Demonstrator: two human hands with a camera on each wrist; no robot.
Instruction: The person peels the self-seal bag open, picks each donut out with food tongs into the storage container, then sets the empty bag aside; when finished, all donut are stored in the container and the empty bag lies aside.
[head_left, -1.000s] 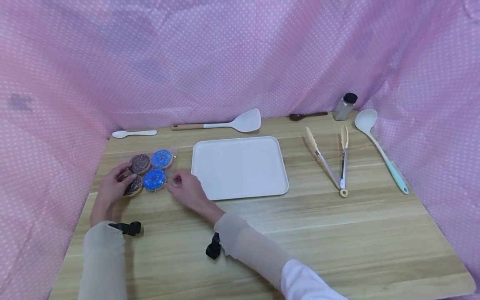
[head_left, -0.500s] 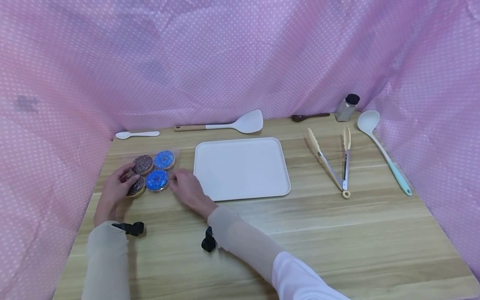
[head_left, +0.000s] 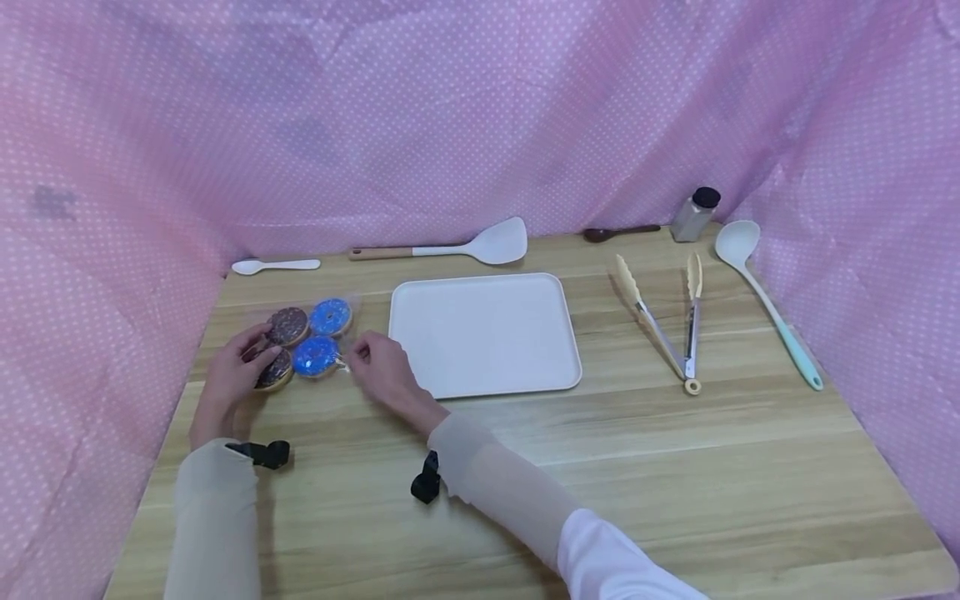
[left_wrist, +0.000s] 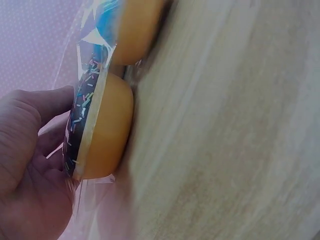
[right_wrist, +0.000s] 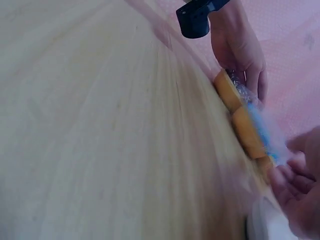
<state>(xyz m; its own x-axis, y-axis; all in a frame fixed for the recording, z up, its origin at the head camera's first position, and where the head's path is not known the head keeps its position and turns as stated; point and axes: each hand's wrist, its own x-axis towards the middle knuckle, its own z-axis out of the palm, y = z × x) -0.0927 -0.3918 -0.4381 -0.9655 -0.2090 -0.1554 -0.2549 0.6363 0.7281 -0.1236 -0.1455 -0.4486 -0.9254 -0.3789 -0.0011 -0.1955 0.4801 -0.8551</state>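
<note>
Donuts lie in a clear plastic bag at the table's left: a brown donut [head_left: 288, 326], a dark sprinkled donut [head_left: 274, 371] and two blue ones, the nearer blue donut [head_left: 315, 356] beside the dark one. My left hand [head_left: 231, 375] grips the bag's left side, thumb and fingers on the dark sprinkled donut, whose golden side shows in the left wrist view. My right hand [head_left: 384, 371] pinches the bag's right edge [head_left: 347, 354] with curled fingers. In the right wrist view, clear film [right_wrist: 277, 135] stretches from the donuts toward the right fingers, partly blurred.
A white tray [head_left: 483, 333] lies right of the right hand. Behind are a small white spoon [head_left: 276, 266], a spatula [head_left: 495, 243], a dark spoon [head_left: 600, 235] and a shaker jar [head_left: 693, 218]. Tongs [head_left: 688, 333] and a ladle [head_left: 768, 304] lie right. Pink cloth [head_left: 450, 108] surrounds the table.
My right hand has drawn slightly right and away from the blue donuts, with the bag's edge at its fingertips. My left hand keeps its place on the dark donut.
</note>
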